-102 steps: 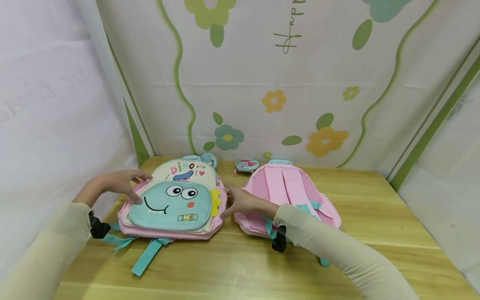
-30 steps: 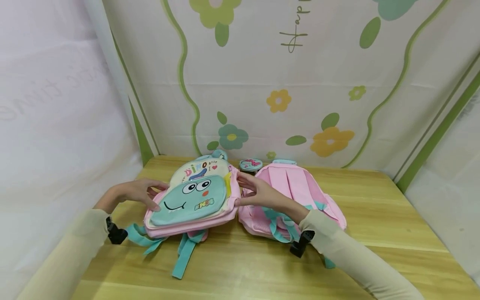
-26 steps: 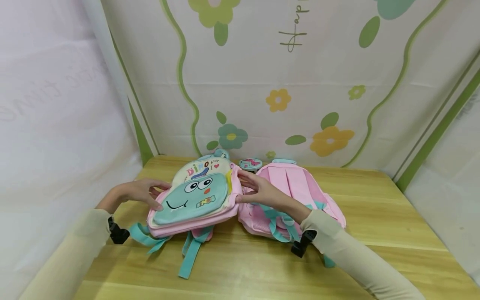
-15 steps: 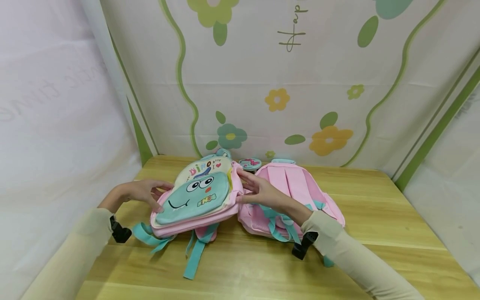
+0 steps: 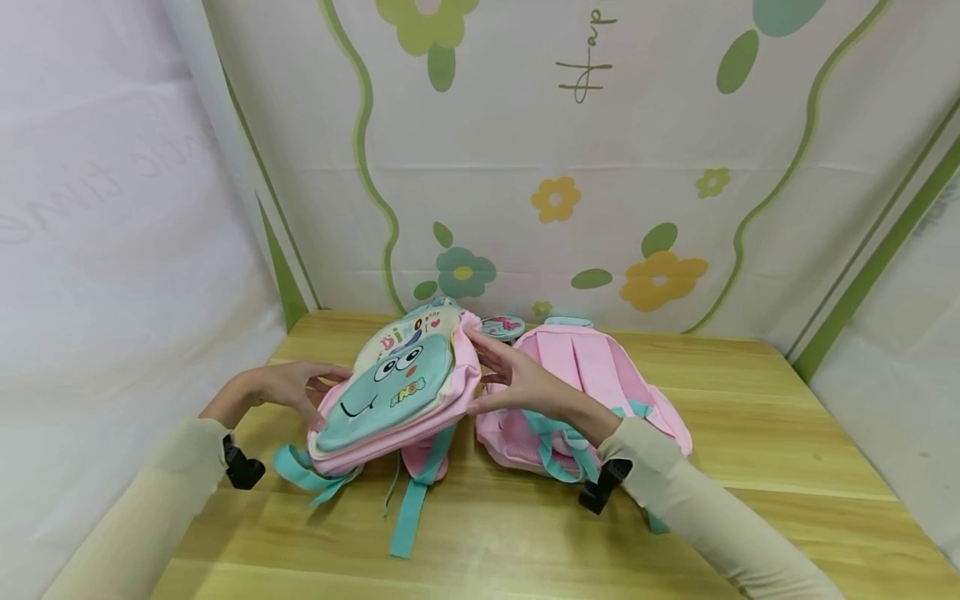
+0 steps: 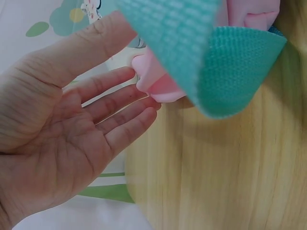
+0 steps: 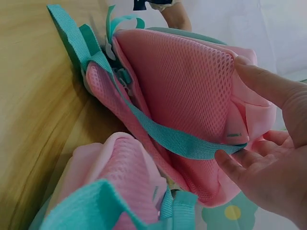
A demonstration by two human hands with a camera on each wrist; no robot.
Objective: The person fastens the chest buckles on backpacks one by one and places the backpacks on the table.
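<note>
A pink backpack with a teal dinosaur-face pocket stands tilted at the table's left, right side raised, teal straps hanging below. My left hand is at its lower left corner, thumb over the front. In the left wrist view my left hand has nearly straight fingers whose tips meet pink fabric. My right hand holds the opposite side. The right wrist view shows the pink mesh back panel, with my right hand gripping its edge, thumb on the mesh side.
A second pink backpack lies straps-up close to the right hand and forearm. Behind them sits a small round teal-and-pink pouch. The wooden table meets a floral curtain at the back.
The dinosaur backpack has shifted right from its flatter pose and turned, its right side now higher and more of its underside straps showing. Both hands have moved right with it.
</note>
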